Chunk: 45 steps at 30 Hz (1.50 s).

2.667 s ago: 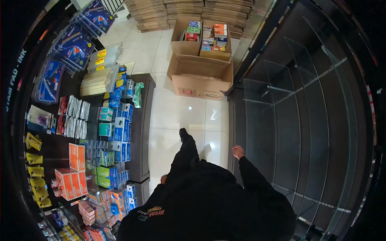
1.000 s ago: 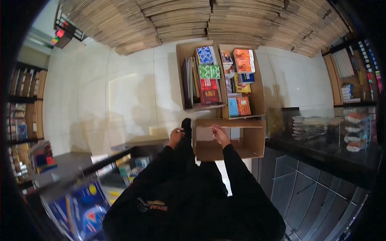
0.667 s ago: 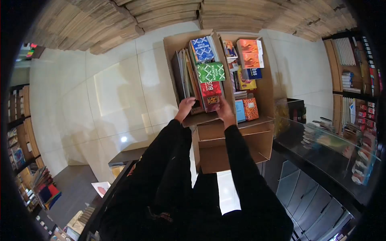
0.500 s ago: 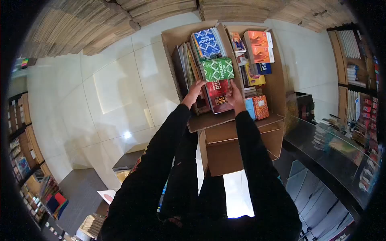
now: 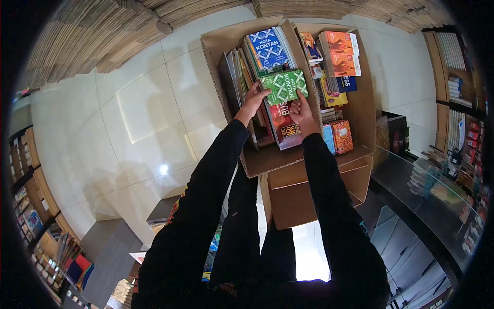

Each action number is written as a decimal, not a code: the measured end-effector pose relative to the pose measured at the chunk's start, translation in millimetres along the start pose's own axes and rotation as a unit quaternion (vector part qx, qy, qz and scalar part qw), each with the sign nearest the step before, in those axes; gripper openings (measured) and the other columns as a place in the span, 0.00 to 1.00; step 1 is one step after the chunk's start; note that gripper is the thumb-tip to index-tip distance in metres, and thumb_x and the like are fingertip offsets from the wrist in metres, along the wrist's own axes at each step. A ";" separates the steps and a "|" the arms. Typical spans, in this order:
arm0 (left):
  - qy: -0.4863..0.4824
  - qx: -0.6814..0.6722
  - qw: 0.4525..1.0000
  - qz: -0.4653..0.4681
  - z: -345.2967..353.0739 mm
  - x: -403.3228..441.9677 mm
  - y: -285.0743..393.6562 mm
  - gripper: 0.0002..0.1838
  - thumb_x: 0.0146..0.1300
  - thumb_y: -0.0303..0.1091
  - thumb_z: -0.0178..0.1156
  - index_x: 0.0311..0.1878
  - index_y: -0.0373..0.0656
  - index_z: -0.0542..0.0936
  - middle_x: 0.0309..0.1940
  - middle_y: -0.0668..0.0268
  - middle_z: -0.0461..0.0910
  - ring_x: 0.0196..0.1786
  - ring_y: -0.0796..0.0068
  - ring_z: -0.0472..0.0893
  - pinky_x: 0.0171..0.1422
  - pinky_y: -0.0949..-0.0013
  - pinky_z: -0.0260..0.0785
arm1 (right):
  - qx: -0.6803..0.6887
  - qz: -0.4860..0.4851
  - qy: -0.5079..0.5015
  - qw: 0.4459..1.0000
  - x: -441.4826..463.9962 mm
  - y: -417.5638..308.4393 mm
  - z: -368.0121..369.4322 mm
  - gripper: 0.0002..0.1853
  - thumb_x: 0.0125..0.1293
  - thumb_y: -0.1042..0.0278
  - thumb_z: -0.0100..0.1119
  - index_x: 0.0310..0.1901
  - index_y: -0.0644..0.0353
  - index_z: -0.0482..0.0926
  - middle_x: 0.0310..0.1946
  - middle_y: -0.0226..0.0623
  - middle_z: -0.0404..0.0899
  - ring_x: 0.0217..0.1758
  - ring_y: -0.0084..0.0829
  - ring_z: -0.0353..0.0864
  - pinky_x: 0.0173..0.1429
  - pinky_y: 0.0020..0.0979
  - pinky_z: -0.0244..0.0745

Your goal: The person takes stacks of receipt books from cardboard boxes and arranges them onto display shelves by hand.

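A green receipt book [image 5: 284, 87] marked "NOTA KONTAN" lies over the stack in the left part of an open cardboard box [image 5: 213, 67]. My left hand [image 5: 252, 100] is closed on its left edge, thumb on top. My right hand [image 5: 303, 113] has its index finger on the book's lower right edge, with the other fingers curled in. Beneath the green book is a red book [image 5: 287, 129], partly covered. Farther back, a blue "NOTA KONTAN" book [image 5: 267, 49] rests on the same stack. Thin books [image 5: 239, 72] stand upright along the box's left side.
Orange packs [image 5: 342, 54], a yellow pack [image 5: 332, 92] and an orange-patterned book [image 5: 342, 136] sit in the box's right part. Another cardboard box [image 5: 309, 201] stands nearer my legs. Stacked flat cardboard [image 5: 103, 31] lines the back. A glass counter [image 5: 411, 190] is at right.
The green book has shifted slightly and tilted, its right side raised. My right hand has moved its index finger onto the book's lower edge. The view has shifted a little.
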<state>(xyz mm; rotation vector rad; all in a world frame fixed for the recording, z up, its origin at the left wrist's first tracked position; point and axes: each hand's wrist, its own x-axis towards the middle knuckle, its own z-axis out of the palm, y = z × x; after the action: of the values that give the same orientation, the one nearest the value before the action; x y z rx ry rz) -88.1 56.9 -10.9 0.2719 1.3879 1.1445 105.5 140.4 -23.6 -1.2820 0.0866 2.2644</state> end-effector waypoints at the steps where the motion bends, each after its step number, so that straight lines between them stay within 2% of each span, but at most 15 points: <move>1: 0.013 -0.011 1.000 -0.015 3.2 -3.4 0.7 0.44 0.60 0.41 0.68 0.76 0.47 0.55 0.66 0.60 0.69 0.66 0.65 0.69 0.67 0.53 0.59 | 0.005 -0.014 0.001 1.000 -0.4 3.0 2.2 0.18 0.67 0.55 0.65 0.22 0.48 0.71 0.10 0.19 0.61 0.09 0.15 0.57 0.11 0.19 0.51; 6: 0.055 -0.044 0.995 -0.065 13.0 -26.6 -4.1 0.37 0.64 0.43 0.58 0.76 0.59 0.57 0.69 0.67 0.65 0.70 0.64 0.63 0.67 0.43 0.54 | -0.031 -0.063 -0.025 0.997 -22.7 8.9 7.7 0.17 0.65 0.59 0.67 0.23 0.47 0.69 0.11 0.19 0.59 0.10 0.15 0.56 0.12 0.20 0.50; 12: 0.062 -0.122 0.990 -0.024 19.3 -82.8 -19.8 0.30 0.61 0.35 0.60 0.68 0.51 0.67 0.59 0.70 0.73 0.61 0.71 0.71 0.64 0.58 0.61 | -0.097 -0.057 -0.068 0.991 -66.9 10.9 -16.8 0.18 0.65 0.62 0.67 0.25 0.47 0.66 0.12 0.19 0.60 0.11 0.18 0.56 0.17 0.21 0.54; 16: 0.009 -0.103 0.992 0.074 24.7 -153.1 -24.2 0.28 0.57 0.24 0.64 0.62 0.43 0.69 0.53 0.66 0.75 0.54 0.73 0.75 0.58 0.68 0.68 | -0.082 -0.025 -0.142 0.986 -128.2 16.1 -56.8 0.04 0.67 0.68 0.63 0.39 0.51 0.77 0.29 0.25 0.77 0.28 0.23 0.74 0.35 0.27 0.69; 18: -0.022 -0.091 0.991 0.098 34.3 -202.5 -14.0 0.26 0.53 0.19 0.68 0.54 0.41 0.70 0.48 0.64 0.76 0.50 0.74 0.76 0.56 0.67 0.70 | -0.059 -0.076 -0.121 0.988 -175.3 28.8 -61.4 0.12 0.69 0.69 0.59 0.53 0.56 0.77 0.48 0.33 0.80 0.50 0.29 0.78 0.52 0.33 0.71; 20: -0.046 -0.044 0.995 0.082 45.3 -246.8 -14.8 0.28 0.51 0.20 0.71 0.53 0.42 0.69 0.45 0.66 0.77 0.49 0.75 0.77 0.56 0.68 0.70 | -0.080 -0.109 -0.152 0.979 -226.0 37.9 -63.3 0.20 0.70 0.65 0.56 0.61 0.58 0.72 0.55 0.36 0.79 0.62 0.33 0.74 0.65 0.40 0.66; 24: -0.164 0.022 0.983 0.073 81.2 -326.5 5.8 0.35 0.49 0.23 0.75 0.58 0.39 0.67 0.48 0.67 0.76 0.53 0.77 0.77 0.54 0.69 0.72 | 0.067 -0.078 -0.204 0.973 -324.5 48.6 -63.5 0.25 0.65 0.60 0.58 0.63 0.57 0.71 0.59 0.38 0.76 0.64 0.40 0.73 0.70 0.46 0.64; 26: -0.226 0.043 0.968 0.097 109.5 -358.0 31.2 0.39 0.50 0.25 0.76 0.63 0.38 0.65 0.51 0.66 0.76 0.53 0.76 0.76 0.54 0.69 0.72 | 0.108 -0.154 -0.137 0.973 -376.2 51.6 -44.2 0.29 0.61 0.59 0.58 0.64 0.59 0.70 0.60 0.39 0.76 0.62 0.41 0.76 0.69 0.47 0.67; 30: -0.412 0.129 0.902 0.007 138.8 -380.8 33.4 0.37 0.60 0.34 0.71 0.68 0.38 0.64 0.58 0.65 0.74 0.58 0.77 0.74 0.59 0.68 0.70 | 0.147 -0.211 -0.159 0.953 -453.8 48.7 -62.5 0.27 0.63 0.58 0.54 0.64 0.57 0.71 0.59 0.39 0.77 0.61 0.40 0.77 0.68 0.46 0.68; 31: -0.448 0.134 0.884 0.015 150.6 -395.8 47.9 0.34 0.66 0.44 0.65 0.68 0.37 0.65 0.58 0.64 0.74 0.60 0.77 0.72 0.63 0.69 0.67 | 0.148 -0.217 -0.147 0.953 -470.9 46.4 -70.9 0.27 0.63 0.58 0.53 0.63 0.57 0.71 0.59 0.39 0.77 0.61 0.40 0.77 0.68 0.46 0.69; 35: -0.459 0.189 0.868 0.001 205.3 -427.6 70.1 0.38 0.68 0.55 0.58 0.69 0.36 0.63 0.59 0.58 0.73 0.62 0.66 0.72 0.67 0.64 0.61 | 0.131 -0.269 -0.110 0.948 -532.0 56.1 -105.3 0.27 0.65 0.54 0.53 0.62 0.60 0.71 0.57 0.42 0.78 0.58 0.42 0.79 0.66 0.48 0.70; 39: -0.423 0.360 0.813 0.176 258.0 -470.2 49.7 0.42 0.60 0.48 0.67 0.70 0.37 0.60 0.60 0.55 0.72 0.63 0.63 0.72 0.67 0.63 0.62 | 0.108 -0.284 -0.080 0.949 -594.6 78.2 -127.8 0.28 0.67 0.53 0.54 0.63 0.61 0.69 0.58 0.42 0.77 0.60 0.39 0.77 0.69 0.44 0.67; 40: -0.439 0.281 0.841 0.143 269.3 -483.0 35.8 0.40 0.58 0.42 0.70 0.68 0.37 0.62 0.57 0.56 0.74 0.61 0.64 0.74 0.66 0.62 0.64 | 0.130 -0.273 -0.071 0.951 -602.0 89.9 -144.9 0.25 0.69 0.55 0.54 0.62 0.61 0.70 0.58 0.41 0.77 0.60 0.37 0.77 0.68 0.43 0.68; 42: -0.490 0.277 0.812 0.155 282.7 -491.5 0.1 0.38 0.58 0.37 0.70 0.67 0.38 0.62 0.55 0.57 0.75 0.58 0.66 0.77 0.63 0.62 0.69 | 0.135 -0.336 -0.051 0.931 -614.7 109.4 -170.5 0.21 0.72 0.58 0.51 0.60 0.61 0.73 0.57 0.38 0.78 0.59 0.34 0.77 0.67 0.38 0.69; 45: -0.504 0.252 0.826 -0.016 310.3 -557.7 -24.6 0.37 0.58 0.32 0.69 0.68 0.39 0.62 0.55 0.59 0.75 0.55 0.69 0.78 0.57 0.66 0.74 | 0.171 -0.367 -0.053 0.913 -690.3 130.8 -194.6 0.22 0.74 0.55 0.46 0.61 0.61 0.72 0.57 0.37 0.78 0.59 0.33 0.77 0.67 0.37 0.68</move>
<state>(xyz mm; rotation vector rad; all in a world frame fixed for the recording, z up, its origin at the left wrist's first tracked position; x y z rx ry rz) 310.9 -233.6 394.5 1.0617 0.6773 0.4070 476.4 -317.8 405.2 -0.8136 -0.0357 1.5729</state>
